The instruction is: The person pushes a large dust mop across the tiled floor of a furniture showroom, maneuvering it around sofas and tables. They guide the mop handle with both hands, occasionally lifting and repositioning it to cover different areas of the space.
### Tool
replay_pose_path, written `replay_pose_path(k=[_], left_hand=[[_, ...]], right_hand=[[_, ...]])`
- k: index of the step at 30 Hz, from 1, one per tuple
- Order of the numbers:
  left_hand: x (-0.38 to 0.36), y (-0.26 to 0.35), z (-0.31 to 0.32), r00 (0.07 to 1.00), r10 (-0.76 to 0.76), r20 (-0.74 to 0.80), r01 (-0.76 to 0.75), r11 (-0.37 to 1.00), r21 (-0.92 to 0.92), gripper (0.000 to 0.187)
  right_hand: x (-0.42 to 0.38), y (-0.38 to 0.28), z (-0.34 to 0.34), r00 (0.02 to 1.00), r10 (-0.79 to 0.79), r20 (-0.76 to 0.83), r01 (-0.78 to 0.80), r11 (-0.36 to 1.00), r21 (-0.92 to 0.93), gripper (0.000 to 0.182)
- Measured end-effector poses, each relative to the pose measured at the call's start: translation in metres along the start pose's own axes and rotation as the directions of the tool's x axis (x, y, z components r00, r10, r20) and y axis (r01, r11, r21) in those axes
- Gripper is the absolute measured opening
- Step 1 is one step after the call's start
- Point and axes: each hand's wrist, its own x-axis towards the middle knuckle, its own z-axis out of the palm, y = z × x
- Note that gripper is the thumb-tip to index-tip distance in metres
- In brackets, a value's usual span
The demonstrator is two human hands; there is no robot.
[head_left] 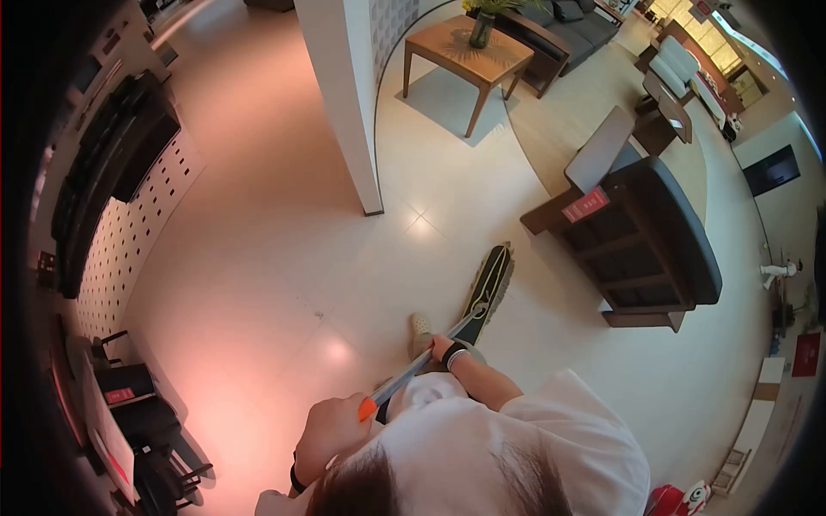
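Observation:
Both of my hands grip a flat dust mop. Its silver handle runs diagonally and ends in an orange tip. My left hand is closed around the top of the handle just below the orange tip. My right hand, with a dark strap and a bracelet at the wrist, holds the handle lower down. The long dark mop head with its pale fringe lies on the glossy cream floor ahead of me. One pale shoe shows just left of the handle.
A dark armchair with a red tag stands right of the mop head. A white pillar rises ahead on the left. Beyond it are a wooden table with a vase and a grey sofa. Black chairs stand at the lower left.

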Motion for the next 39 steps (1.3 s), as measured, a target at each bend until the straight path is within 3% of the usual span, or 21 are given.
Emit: replay_pose_path(k=[2,3,5,6,7,8,9,12,16,17,18,19,20,23,26,29,31,32,35,36,39], left_hand=[[0.002,0.005,0.008,0.998,0.049,-0.033,-0.051,0.997,-0.053,0.021],[0.028,-0.005,-0.031,0.993,0.046,-0.111,-0.046,0.999,-0.006,0.021],[0.036,0.005,-0.021,0.996,0.048,-0.073,-0.052,0.997,-0.057,0.021],[0.042,0.009,-0.016,0.996,0.053,-0.065,-0.058,0.996,-0.072,0.022],[0.050,0.012,-0.012,0.997,0.054,-0.063,-0.058,0.995,-0.078,0.022],[0.059,0.015,-0.006,0.996,0.055,-0.067,-0.060,0.995,-0.075,0.022],[0.068,0.018,0.003,0.996,0.055,-0.075,-0.060,0.996,-0.065,0.023],[0.086,0.018,0.029,0.994,0.033,-0.106,-0.039,0.998,-0.055,0.024],[0.072,0.002,0.047,0.994,-0.040,-0.099,0.029,0.994,-0.104,0.026],[0.065,-0.004,0.050,0.994,-0.057,-0.095,0.046,0.992,-0.116,0.027],[0.056,-0.009,0.054,0.992,-0.076,-0.097,0.063,0.990,-0.129,0.027],[0.047,-0.014,0.058,0.991,-0.094,-0.097,0.080,0.987,-0.142,0.027],[0.036,-0.019,0.066,0.989,-0.111,-0.094,0.096,0.983,-0.153,0.027],[0.011,-0.042,0.102,0.990,-0.126,-0.069,0.115,0.982,-0.147,0.028],[-0.031,-0.063,0.134,0.984,-0.169,-0.058,0.157,0.972,-0.177,0.029],[-0.075,-0.082,0.166,0.970,-0.241,-0.044,0.227,0.953,-0.202,0.031],[-0.097,-0.096,0.184,0.958,-0.282,-0.047,0.266,0.942,-0.206,0.032],[-0.107,-0.101,0.192,0.953,-0.298,-0.053,0.281,0.936,-0.210,0.032],[-0.130,-0.115,0.216,0.948,-0.298,-0.110,0.271,0.939,-0.214,0.033],[-0.135,-0.117,0.220,0.948,-0.306,-0.093,0.282,0.937,-0.205,0.033],[-0.139,-0.115,0.226,0.954,-0.290,-0.083,0.271,0.945,-0.182,0.034]], right_hand=[[-0.016,0.008,-0.007,0.996,0.088,-0.026,-0.088,0.996,-0.002,0.031],[0.044,-0.037,-0.042,0.994,-0.020,-0.108,0.020,1.000,-0.005,0.031],[0.057,0.006,-0.045,0.987,-0.024,-0.157,0.021,0.999,-0.025,0.032],[0.049,0.014,-0.063,0.987,-0.116,-0.111,0.109,0.992,-0.067,0.028],[0.060,0.026,-0.067,0.993,0.105,-0.047,-0.071,0.884,0.461,0.027],[0.086,0.040,-0.068,0.959,0.259,0.118,-0.236,0.493,0.837,0.025],[0.105,0.044,-0.068,0.896,0.296,0.332,-0.331,-0.054,0.942,0.024],[0.100,0.018,-0.080,0.803,0.544,0.244,-0.245,-0.072,0.967,0.022],[0.103,0.018,-0.057,0.828,0.527,0.193,-0.323,0.165,0.932,0.021],[0.110,0.030,-0.046,0.931,0.365,-0.012,-0.247,0.652,0.717,0.018],[0.105,0.033,-0.039,0.989,0.106,-0.107,-0.069,0.950,0.306,0.015],[0.101,0.034,-0.029,0.994,-0.057,-0.094,0.053,0.997,-0.051,0.012],[0.097,0.036,-0.019,0.973,-0.219,-0.078,0.171,0.901,-0.399,0.009],[0.091,0.033,0.018,0.936,-0.352,-0.001,0.258,0.687,-0.679,0.011],[0.093,0.039,0.067,0.944,-0.329,-0.009,0.242,0.712,-0.659,0.012],[0.113,0.075,0.129,0.940,-0.336,-0.057,0.268,0.831,-0.487,0.012],[0.099,0.056,0.166,0.897,-0.431,-0.100,0.278,0.725,-0.630,0.011],[0.090,0.054,0.176,0.857,-0.514,-0.041,0.376,0.677,-0.632,0.012],[0.098,0.057,0.217,0.868,-0.477,-0.142,0.359,0.797,-0.485,0.012],[0.107,0.062,0.227,0.906,-0.397,-0.144,0.292,0.835,-0.466,0.011],[0.044,0.025,0.217,0.977,-0.025,-0.214,0.035,0.998,0.044,0.014]])
